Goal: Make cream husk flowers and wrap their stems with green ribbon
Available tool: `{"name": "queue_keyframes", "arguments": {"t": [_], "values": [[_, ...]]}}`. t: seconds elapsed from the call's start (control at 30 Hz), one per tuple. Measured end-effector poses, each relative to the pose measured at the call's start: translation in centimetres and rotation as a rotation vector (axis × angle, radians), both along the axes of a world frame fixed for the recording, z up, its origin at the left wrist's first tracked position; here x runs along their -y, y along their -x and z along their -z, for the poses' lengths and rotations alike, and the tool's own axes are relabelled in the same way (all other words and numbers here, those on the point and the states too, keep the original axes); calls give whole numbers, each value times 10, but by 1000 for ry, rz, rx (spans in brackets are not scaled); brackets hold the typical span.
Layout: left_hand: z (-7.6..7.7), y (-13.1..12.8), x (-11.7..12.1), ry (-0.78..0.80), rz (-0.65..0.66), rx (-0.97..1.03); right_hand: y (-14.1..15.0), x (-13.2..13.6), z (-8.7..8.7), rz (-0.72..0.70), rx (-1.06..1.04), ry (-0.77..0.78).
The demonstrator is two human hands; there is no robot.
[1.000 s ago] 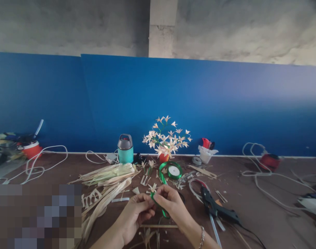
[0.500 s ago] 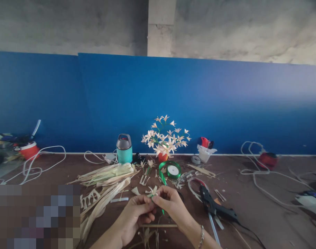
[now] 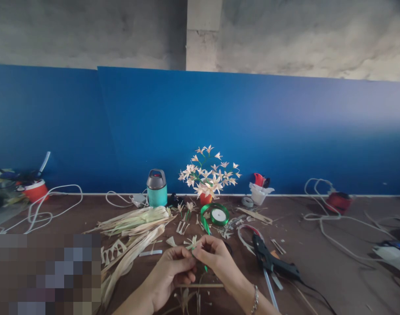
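Note:
In the middle of the head view, my left hand [image 3: 169, 271] and my right hand [image 3: 218, 258] meet over the table, fingertips almost touching. Between them is a small pale corn-husk flower [image 3: 190, 242] with a bit of green below its petals. Both hands are closed in a pinch at its base, and their fingers hide most of the stem. Just beyond lies a spool of green ribbon [image 3: 226, 217], with a loose green strip [image 3: 205, 225] running toward my right hand. A short green end shows beneath my right fingers.
Corn husks [image 3: 134, 223] spread on the left. A black glue gun [image 3: 272, 261] with its cord lies right. Behind stand a teal flask [image 3: 157, 197], an orange pot of husk flowers [image 3: 205, 198] and a white cup [image 3: 259, 197]. A thin stick [image 3: 201, 285] lies near my wrists.
The flower between my fingers has tilted or turned slightly. Both hands stay in nearly the same place, with the grip little changed.

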State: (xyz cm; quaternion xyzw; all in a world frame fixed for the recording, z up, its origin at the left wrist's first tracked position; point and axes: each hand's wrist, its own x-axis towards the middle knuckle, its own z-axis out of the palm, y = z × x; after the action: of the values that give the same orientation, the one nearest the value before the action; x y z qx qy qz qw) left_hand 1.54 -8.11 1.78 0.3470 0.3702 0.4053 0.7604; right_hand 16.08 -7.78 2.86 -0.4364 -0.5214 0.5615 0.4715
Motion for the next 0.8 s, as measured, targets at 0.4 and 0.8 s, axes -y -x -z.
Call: {"name": "queue_keyframes", "arguments": {"t": [0.4, 0.8], "values": [[-3, 1, 2, -93, 25, 7, -1, 0, -2, -12, 6, 9], [3, 3, 0, -52, 72, 124, -3, 2, -6, -121, -121, 83]]}}
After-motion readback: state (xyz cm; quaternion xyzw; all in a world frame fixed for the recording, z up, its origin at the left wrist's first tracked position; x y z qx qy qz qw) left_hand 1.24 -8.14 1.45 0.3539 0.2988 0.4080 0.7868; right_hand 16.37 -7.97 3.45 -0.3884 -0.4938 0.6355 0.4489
